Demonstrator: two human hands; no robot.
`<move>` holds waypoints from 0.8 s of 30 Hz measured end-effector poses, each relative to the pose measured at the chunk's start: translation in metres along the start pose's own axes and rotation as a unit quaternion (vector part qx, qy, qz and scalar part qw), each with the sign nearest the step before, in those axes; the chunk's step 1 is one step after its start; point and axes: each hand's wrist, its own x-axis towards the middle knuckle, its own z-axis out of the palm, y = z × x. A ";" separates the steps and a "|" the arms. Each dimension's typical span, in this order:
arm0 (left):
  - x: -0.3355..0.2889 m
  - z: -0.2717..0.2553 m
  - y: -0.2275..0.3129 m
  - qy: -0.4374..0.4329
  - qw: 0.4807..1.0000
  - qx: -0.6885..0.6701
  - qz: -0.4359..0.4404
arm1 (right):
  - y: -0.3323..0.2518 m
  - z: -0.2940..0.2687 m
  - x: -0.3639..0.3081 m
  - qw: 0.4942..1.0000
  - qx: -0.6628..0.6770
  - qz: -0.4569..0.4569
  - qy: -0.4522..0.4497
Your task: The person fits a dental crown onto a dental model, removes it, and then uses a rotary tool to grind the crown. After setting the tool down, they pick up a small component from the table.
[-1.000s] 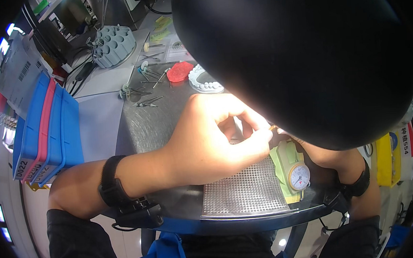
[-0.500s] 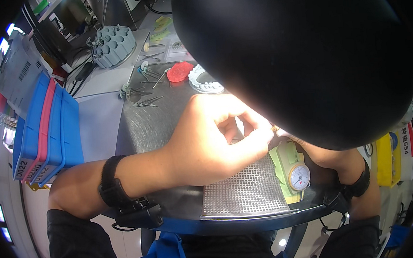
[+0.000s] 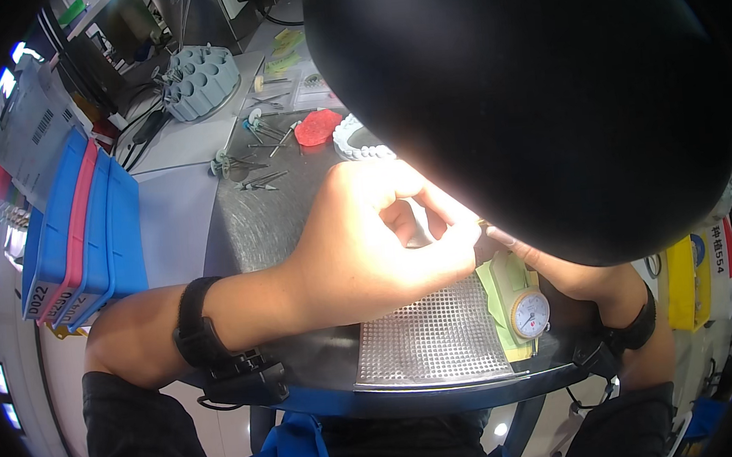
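My left hand (image 3: 359, 246) is closed, thumb and forefinger pinched together over the bench. A tiny yellowish thing (image 3: 483, 222) shows at its fingertips, too small to name. My right hand (image 3: 555, 268) meets these fingertips from the right, its thumb stretched toward them. A large black rounded shape (image 3: 527, 107) covers most of its fingers, so its grip is hidden. Beneath the hands lies a perforated metal plate (image 3: 433, 338). A round dial gauge (image 3: 531, 314) rests on yellow-green paper (image 3: 496, 291) below my right hand. Beyond my left hand is a white dental arch model (image 3: 348, 136).
A red lump (image 3: 318, 127) and several rotary burs (image 3: 265, 181) lie on the dark bench top. A grey bur holder (image 3: 201, 83) stands farther back. Stacked blue and pink trays (image 3: 119, 220) are at the left, and a yellow bin (image 3: 683, 291) at the right.
My left hand has shifted slightly up and left. The right thumb shows a little more, and a small gap has opened between the two hands' fingertips.
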 end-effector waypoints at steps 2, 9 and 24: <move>0.000 0.001 0.000 0.003 1.000 0.005 0.002 | 0.000 -0.001 -0.001 1.000 0.006 0.006 -0.002; -0.001 0.003 0.001 -0.002 1.000 -0.012 -0.013 | -0.002 0.000 -0.003 0.999 0.036 0.017 0.003; -0.003 0.010 0.001 0.003 0.999 -0.039 0.000 | 0.002 0.001 -0.008 0.999 0.024 -0.014 0.033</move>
